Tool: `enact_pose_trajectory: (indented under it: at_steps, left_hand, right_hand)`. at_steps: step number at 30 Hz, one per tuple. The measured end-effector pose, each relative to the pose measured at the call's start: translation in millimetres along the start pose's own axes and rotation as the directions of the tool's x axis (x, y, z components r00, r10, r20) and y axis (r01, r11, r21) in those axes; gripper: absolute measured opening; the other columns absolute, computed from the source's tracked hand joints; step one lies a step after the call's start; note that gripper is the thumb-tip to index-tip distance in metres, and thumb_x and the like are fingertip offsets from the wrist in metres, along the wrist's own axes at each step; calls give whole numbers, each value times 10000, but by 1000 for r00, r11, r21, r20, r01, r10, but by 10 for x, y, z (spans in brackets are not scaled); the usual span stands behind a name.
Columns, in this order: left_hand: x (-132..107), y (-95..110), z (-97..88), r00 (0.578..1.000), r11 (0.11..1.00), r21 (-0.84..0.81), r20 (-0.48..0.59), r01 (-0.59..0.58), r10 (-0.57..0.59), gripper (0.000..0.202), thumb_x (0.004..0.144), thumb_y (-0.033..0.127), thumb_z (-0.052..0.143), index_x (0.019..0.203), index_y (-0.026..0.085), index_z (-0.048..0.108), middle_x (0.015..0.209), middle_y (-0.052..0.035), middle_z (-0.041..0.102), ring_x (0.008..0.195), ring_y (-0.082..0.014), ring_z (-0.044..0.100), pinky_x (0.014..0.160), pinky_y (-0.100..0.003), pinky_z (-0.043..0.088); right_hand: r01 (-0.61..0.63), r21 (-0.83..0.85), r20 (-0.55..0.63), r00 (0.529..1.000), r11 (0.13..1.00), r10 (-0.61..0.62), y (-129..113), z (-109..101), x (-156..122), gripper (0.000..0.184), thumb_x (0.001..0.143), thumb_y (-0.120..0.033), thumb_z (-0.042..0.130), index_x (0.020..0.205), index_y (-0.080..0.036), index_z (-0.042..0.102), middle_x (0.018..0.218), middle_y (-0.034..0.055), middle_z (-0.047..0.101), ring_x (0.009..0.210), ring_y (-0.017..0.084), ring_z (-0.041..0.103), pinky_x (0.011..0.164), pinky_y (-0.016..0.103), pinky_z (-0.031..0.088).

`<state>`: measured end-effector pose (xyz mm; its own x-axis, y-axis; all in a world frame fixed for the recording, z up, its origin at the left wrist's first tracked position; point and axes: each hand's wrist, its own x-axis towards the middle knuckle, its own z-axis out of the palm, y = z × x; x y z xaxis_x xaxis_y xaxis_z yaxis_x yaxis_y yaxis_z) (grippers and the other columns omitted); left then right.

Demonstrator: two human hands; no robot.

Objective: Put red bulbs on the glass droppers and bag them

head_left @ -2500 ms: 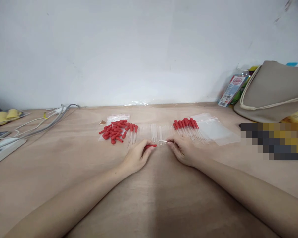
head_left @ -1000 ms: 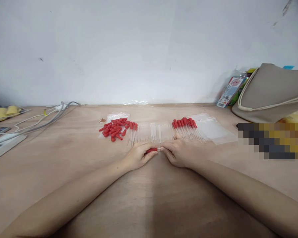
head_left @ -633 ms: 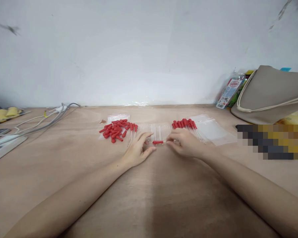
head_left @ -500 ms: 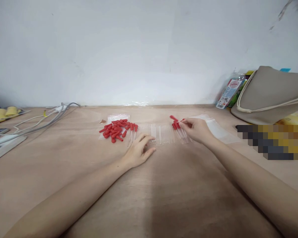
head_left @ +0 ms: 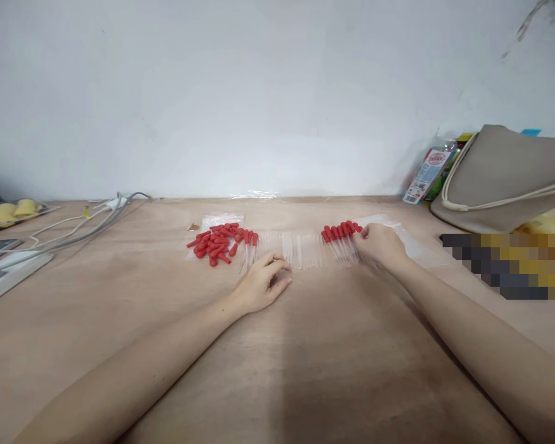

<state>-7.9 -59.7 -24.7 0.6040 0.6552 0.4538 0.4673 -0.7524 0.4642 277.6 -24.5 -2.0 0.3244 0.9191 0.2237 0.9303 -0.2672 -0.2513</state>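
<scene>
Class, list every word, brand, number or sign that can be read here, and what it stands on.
No words, brands or numbers can be read.
Red round mark on the pack beside the bag: lettering too small and blurred.
Dark print lower on the pack: too small to read.
Red bulbs, clear tubes, bag: no lettering visible.

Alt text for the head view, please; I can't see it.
The right hand is at the right end of a row of red-bulbed droppers, its grip unclear. The left hand, loosely open, is by the clear tubes in the middle; farther left is a pile of loose red bulbs.
</scene>
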Motion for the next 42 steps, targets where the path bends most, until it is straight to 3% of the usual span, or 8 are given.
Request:
enact_pose_trajectory:
  at_steps: [4,10,17,22,29,35,38,42]
  left_hand:
    - [1,-6,-6,1000,1000,1,8,-6,5,173,810,232,504,965,185,564,1006,-57,501,642,-85,494,623,-250,458]
    - [10,25,9,998,993,116,-67,7,0,134,815,249,499,890,177,583,885,-47,523,786,-147,513,705,-279,439]
    - [163,-268,-411,854,795,421,-472,438,-221,155,756,318,535,770,186,613,837,-72,535,866,-244,497,794,-401,388]
    - [153,-518,-734,801,634,491,-403,598,-443,205,683,409,565,687,230,665,833,-79,546,917,-285,495,874,-475,320]
    - [100,-473,-644,830,524,657,-318,541,-458,282,682,443,537,683,205,689,863,-111,563,953,-311,463,868,-436,323]
    - [139,-452,-674,851,579,624,-403,525,-337,192,722,309,510,679,157,618,826,-119,565,911,-297,485,823,-426,361]
    - [153,-314,-607,882,754,510,-428,414,-195,145,784,270,473,757,150,550,813,-91,567,856,-237,512,773,-366,402]
    - [72,-60,-281,955,962,213,-277,173,-111,112,841,255,456,869,159,506,803,-41,594,726,-150,550,668,-277,438]
  right_hand:
    - [104,77,-70,993,992,-98,-57,52,-39,246,740,-311,473,870,-155,613,809,106,656,742,224,593,584,289,382]
    - [203,143,-29,979,969,-200,-329,106,-251,279,740,-456,489,695,-229,645,713,55,646,680,225,583,549,304,361]
    - [224,55,110,967,973,-229,-490,104,-308,299,761,-348,461,559,-200,626,635,106,618,661,267,591,591,366,385]
    - [209,-13,134,969,978,-205,-544,121,-307,267,757,-295,439,654,-163,646,694,130,635,713,284,602,606,366,395]
    - [174,-5,143,975,985,-171,-559,124,-304,347,818,-354,361,711,-150,620,774,139,639,772,278,597,671,368,390]
    - [284,380,-199,955,880,-222,-356,203,-361,240,851,-342,356,895,-150,495,800,116,616,696,214,575,611,318,407]
    - [435,477,-326,894,764,-307,-269,279,-464,220,860,-309,371,964,-149,480,827,105,614,709,196,578,620,306,429]
    - [647,439,-403,762,623,-507,-256,297,-644,274,883,-248,357,1107,-169,494,955,104,616,829,192,590,708,313,456]
